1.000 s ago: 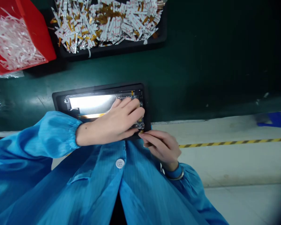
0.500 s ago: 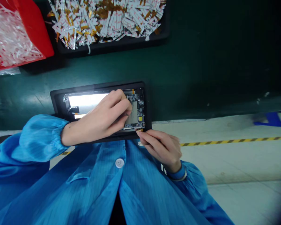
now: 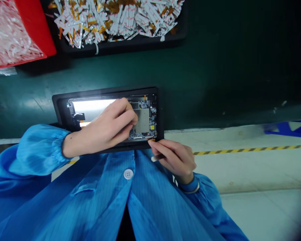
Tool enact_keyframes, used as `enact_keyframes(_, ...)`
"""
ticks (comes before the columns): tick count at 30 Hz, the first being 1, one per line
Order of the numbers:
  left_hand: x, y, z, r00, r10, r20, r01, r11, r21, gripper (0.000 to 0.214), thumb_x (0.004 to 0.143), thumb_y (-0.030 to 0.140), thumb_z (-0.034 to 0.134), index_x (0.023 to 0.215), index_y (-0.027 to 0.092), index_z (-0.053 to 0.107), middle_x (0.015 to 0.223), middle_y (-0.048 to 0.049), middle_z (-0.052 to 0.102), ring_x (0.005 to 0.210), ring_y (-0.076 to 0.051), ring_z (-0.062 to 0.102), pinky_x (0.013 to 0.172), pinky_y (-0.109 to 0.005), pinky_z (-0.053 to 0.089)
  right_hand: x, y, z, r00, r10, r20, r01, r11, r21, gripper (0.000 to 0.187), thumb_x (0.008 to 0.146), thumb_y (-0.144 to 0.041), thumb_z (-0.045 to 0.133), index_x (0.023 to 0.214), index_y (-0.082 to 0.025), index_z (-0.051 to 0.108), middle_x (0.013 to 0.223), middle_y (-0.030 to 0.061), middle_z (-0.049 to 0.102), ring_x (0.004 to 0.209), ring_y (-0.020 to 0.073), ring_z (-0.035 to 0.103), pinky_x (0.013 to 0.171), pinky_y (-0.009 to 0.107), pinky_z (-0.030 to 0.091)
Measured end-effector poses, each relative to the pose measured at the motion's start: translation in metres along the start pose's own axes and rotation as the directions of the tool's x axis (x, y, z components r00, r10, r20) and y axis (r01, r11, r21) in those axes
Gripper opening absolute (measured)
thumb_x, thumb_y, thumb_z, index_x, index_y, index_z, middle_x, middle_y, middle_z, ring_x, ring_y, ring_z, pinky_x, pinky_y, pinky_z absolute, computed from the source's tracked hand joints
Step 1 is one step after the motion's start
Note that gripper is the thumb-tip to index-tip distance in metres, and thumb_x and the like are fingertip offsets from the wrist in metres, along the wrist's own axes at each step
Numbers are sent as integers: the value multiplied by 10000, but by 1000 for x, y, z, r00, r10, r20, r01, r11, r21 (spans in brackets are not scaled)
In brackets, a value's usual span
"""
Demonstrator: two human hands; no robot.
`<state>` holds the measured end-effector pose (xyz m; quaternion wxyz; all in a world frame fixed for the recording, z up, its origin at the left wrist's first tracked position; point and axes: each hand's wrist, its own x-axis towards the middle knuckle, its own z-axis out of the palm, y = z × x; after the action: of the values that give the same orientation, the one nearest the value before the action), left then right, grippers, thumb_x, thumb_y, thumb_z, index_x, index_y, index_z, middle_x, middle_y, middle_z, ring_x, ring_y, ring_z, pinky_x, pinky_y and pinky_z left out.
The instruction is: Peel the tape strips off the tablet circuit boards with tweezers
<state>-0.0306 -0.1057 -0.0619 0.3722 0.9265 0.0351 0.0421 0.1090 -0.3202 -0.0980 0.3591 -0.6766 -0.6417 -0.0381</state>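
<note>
An opened tablet (image 3: 106,104) lies in a black tray (image 3: 62,115) at the table's front edge, its circuit board (image 3: 142,122) bare on the right side. Across its middle rests my left hand (image 3: 107,125), fingers curled together near the board's left edge; whatever they may hold is hidden. My right hand (image 3: 174,157) is at the lower right corner, thumb and forefinger pinched by a small orange-brown strip (image 3: 152,140). A slim tool with a white tip (image 3: 155,158) sticks out from under its curled fingers.
Behind the tablet stands a black bin (image 3: 140,43) heaped with white and amber strips (image 3: 125,21). A red bin (image 3: 43,36) with clear plastic scraps (image 3: 11,35) is at the upper left. Beyond the table edge, yellow-black tape (image 3: 253,150) runs along the floor near a blue frame (image 3: 288,129).
My left hand has shifted slightly left, baring more of the circuit board. More of the white-tipped tool now shows under my right hand, which stays at the corner.
</note>
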Motion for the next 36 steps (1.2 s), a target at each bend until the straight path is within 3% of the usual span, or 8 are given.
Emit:
enact_keyframes(12,-1,-2,2,1000,2,0,-2,1000,-13,67,967,120,462,990,141,521,975,-77,525,894,-174,516,766,-325,501,1,-1,0,1000,7,10,-7,1000,11,247,764,-64,764,991,-144,706,791,7,706,620,83,628,598,192,546)
enact_keyframes(25,1,-3,4,1000,25,-1,-25,1000,7,67,959,117,481,984,114,543,964,-87,527,895,-181,527,769,-334,509,6,-1,-1,999,-16,46,16,1000,-5,221,772,-40,740,956,-158,707,752,13,703,602,88,628,583,200,535)
enact_keyframes(28,0,-3,4,1000,28,-5,-28,999,22,81,961,121,477,989,111,552,968,-90,527,896,-185,526,772,-342,506,9,-4,-2,996,35,82,-32,999,-34,188,826,-86,701,968,-209,688,780,-4,712,601,85,640,568,199,539)
enact_keyframes(31,-1,-4,6,999,41,8,-41,998,42,91,963,131,477,1004,119,557,992,-92,539,918,-195,524,796,-361,492,13,-9,-4,987,81,136,-73,995,-63,157,839,-104,700,965,-191,673,822,15,728,644,90,666,590,198,539)
enact_keyframes(36,-3,-5,8,998,63,14,-64,994,88,104,962,137,475,1020,129,561,1002,-89,565,914,-200,520,795,-362,458,20,-11,-9,977,53,206,-40,997,-66,126,853,-114,696,963,-160,660,852,29,736,681,93,676,615,202,519)
